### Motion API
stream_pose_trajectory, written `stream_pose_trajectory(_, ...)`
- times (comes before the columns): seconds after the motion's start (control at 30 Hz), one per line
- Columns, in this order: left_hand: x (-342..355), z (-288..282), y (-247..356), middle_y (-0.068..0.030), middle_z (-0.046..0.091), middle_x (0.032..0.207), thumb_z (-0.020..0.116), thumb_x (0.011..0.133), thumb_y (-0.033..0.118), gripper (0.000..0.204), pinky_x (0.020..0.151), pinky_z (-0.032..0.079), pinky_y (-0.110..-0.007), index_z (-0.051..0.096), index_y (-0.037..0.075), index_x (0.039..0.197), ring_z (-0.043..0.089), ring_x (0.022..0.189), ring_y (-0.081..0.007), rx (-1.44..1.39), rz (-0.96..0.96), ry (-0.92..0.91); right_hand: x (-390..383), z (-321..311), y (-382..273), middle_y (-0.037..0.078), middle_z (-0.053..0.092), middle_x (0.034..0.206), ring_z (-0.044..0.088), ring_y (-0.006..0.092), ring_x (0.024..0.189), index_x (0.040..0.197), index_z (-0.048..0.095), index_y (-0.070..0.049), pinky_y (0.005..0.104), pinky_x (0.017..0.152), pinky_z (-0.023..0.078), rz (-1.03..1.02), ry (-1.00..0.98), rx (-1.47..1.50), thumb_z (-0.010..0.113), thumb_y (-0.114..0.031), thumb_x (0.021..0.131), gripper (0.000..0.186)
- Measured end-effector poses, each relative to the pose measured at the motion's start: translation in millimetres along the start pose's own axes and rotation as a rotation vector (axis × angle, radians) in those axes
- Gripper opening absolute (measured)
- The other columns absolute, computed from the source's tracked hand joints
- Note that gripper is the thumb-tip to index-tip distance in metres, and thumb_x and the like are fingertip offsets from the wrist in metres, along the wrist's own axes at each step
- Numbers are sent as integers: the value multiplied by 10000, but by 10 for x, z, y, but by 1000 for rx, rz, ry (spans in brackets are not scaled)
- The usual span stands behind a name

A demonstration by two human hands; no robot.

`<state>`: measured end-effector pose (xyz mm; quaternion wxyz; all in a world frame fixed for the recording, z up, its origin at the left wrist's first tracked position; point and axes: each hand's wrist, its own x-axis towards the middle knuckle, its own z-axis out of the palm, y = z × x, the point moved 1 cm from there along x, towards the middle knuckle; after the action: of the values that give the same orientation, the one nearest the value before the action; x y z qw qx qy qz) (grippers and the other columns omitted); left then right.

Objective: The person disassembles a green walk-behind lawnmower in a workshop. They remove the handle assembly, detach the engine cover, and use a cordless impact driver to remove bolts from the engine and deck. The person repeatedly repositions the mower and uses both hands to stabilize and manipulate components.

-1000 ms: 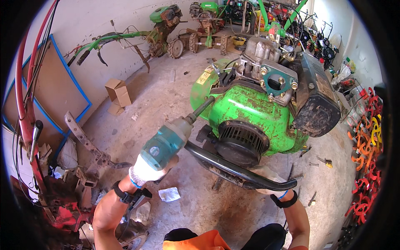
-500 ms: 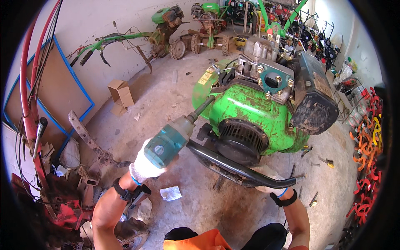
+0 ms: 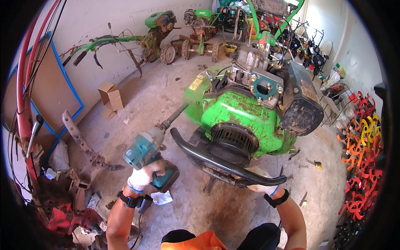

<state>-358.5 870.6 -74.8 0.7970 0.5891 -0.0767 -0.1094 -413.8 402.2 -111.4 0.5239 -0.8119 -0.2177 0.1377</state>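
My left hand (image 3: 143,174), in a white glove, is closed round the grip of a teal cordless impact wrench (image 3: 141,151). A long socket on the wrench points up toward the green engine cover (image 3: 237,109), with its tip just left of the cover and apart from it. In front of the engine's round black recoil starter (image 3: 231,146) runs a curved black tubular bar (image 3: 221,161). My gloved right hand (image 3: 261,188) is closed round the right part of this bar, which hides some of its fingers. A green gasket (image 3: 266,85) with bolts sits on the engine's upper front.
Pliers (image 3: 294,152) and other small tools lie on the floor to the right. Red, orange and yellow curved blades (image 3: 360,166) are heaped along the right wall. A red machine frame (image 3: 25,125) stands at left, near a cardboard box (image 3: 110,98). Green tillers (image 3: 156,31) line the back.
My left hand has drawn the impact wrench down and left, away from the engine cover. My right hand stays at the bar. The whole view has shifted slightly.
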Motion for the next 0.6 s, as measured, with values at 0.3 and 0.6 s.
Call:
stream_pose_trajectory(0.3,461,-160,-489,-125,791,1054,836,928,143,372,818,620,-399,745,61,1279,788,944,-297,957,961,-168,5,-14,-15,176,815,1291,733,179,1143,1434,714,40,344,993,595,-100,21,-188,689,-40,1047,396)
stream_pose_trajectory(0.6,821,-91,-372,-152,807,987,898,866,235,500,798,642,-434,743,36,1298,805,877,-333,904,670,-110,-31,-83,-160,238,744,1471,720,330,1310,1505,660,81,413,1148,527,-185,-32,-10,748,-215,1035,562)
